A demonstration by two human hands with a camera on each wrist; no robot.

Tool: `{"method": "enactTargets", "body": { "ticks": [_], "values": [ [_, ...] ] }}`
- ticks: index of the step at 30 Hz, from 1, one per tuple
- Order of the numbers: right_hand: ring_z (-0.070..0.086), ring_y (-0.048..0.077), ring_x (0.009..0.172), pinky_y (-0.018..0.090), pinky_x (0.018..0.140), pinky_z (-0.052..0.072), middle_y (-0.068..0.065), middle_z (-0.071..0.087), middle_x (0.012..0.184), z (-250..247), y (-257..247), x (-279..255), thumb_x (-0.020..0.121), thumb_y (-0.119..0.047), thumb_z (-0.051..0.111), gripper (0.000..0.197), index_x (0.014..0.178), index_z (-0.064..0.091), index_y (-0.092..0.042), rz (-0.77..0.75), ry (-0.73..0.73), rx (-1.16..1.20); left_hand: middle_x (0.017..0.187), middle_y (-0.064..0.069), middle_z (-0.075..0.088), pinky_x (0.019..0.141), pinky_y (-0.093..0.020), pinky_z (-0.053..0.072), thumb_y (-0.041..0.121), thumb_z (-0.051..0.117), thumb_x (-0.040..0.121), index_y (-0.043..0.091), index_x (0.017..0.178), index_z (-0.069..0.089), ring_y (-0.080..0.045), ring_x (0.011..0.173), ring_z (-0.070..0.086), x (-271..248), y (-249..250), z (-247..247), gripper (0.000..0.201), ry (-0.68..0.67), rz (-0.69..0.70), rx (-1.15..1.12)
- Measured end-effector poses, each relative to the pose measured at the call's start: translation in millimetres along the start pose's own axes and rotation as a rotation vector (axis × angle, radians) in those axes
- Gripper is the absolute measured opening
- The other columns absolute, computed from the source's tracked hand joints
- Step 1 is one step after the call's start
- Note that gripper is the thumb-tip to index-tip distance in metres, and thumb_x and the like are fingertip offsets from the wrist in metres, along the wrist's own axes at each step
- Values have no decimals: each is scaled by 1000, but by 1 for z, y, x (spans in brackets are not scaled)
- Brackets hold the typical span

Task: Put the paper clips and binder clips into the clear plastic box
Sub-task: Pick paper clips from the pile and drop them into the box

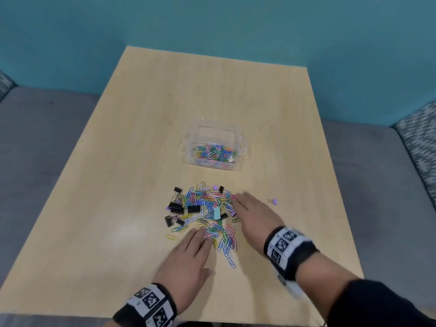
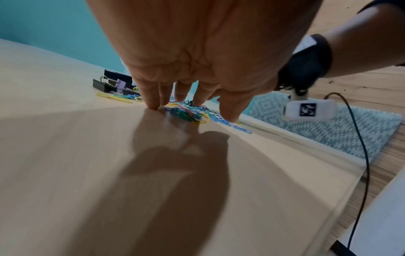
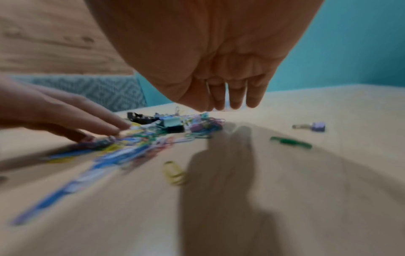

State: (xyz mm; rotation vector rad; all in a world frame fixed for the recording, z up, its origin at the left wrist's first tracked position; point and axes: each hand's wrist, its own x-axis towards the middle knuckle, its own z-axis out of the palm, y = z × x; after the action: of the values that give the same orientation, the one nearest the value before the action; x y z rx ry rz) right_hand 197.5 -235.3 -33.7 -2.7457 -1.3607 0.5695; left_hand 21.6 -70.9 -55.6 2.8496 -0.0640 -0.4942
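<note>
My left hand [image 1: 188, 258] and right hand [image 1: 253, 214] lay flat with straight fingers, holding nothing, at the near and right edges of the clip pile [image 1: 204, 210]. The clear plastic box [image 1: 213, 147], partly filled, stood just beyond on the table [image 1: 118, 185].

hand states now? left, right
Left hand: open, fingertips at the clip pile, holding nothing.
Right hand: open beside the pile, holding nothing.
</note>
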Motion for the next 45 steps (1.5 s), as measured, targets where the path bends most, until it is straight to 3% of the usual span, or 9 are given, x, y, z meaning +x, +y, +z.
{"method": "enactTargets", "body": {
  "ticks": [5,16,19,24,30,36,38,42,45],
  "values": [
    [10,27,146,40,116,23,7,7,160,-21,2,21,84,1,40,74,151,10,-9,-187,-167,-105,143,-12,45,97,-41,48,49,36,79,10,135,47,-29,130,45,-2,-3,-1,69,-1,7,31],
    [45,27,102,40,81,47,8,50,119,-12,6,-17,86,-8,43,39,125,43,-14,90,-143,-74,145,-11,42,103,-40,42,47,51,80,12,136,44,-27,133,41,-4,-8,11,66,81,11,9],
    [41,29,117,40,91,44,8,41,137,-13,10,-17,88,-6,45,52,138,35,-14,66,-115,-13,141,-11,47,99,-41,46,46,57,76,10,133,49,-29,128,47,0,-5,7,67,103,3,12],
    [11,28,145,42,112,28,3,10,160,-3,5,-11,90,-8,43,68,151,12,-12,-38,-193,-51,149,-9,37,103,-43,42,49,32,83,11,136,46,-29,136,36,13,0,2,67,75,10,30],
    [26,30,138,41,110,34,8,30,150,22,0,-40,80,-1,40,64,143,32,-8,-69,-69,56,140,-9,49,97,-42,48,49,36,79,11,126,56,-30,131,43,14,0,3,64,45,17,25],
    [25,24,141,30,112,27,11,29,151,32,15,-68,85,-3,43,59,143,34,-9,290,141,269,131,-7,57,97,-36,47,37,53,81,12,120,60,-28,117,53,-7,-10,2,47,172,15,-19],
    [27,29,141,33,113,29,16,33,148,42,6,-68,79,2,45,62,140,37,-5,233,129,216,130,-7,57,92,-37,51,33,67,77,13,120,59,-27,115,54,-10,-13,3,48,177,-42,-52],
    [45,33,129,40,107,40,17,49,135,48,-18,-64,71,-4,54,63,134,45,-2,32,104,140,125,-7,60,90,-37,52,38,45,80,13,117,62,-27,112,56,-12,-11,-2,47,180,-55,-22],
    [52,36,123,42,102,44,17,55,129,40,-19,-61,71,-4,64,60,129,51,-1,106,148,159,126,-11,57,94,-39,50,33,62,79,11,119,58,-30,115,51,-14,-16,-3,45,192,-125,-10]
  ]
}}
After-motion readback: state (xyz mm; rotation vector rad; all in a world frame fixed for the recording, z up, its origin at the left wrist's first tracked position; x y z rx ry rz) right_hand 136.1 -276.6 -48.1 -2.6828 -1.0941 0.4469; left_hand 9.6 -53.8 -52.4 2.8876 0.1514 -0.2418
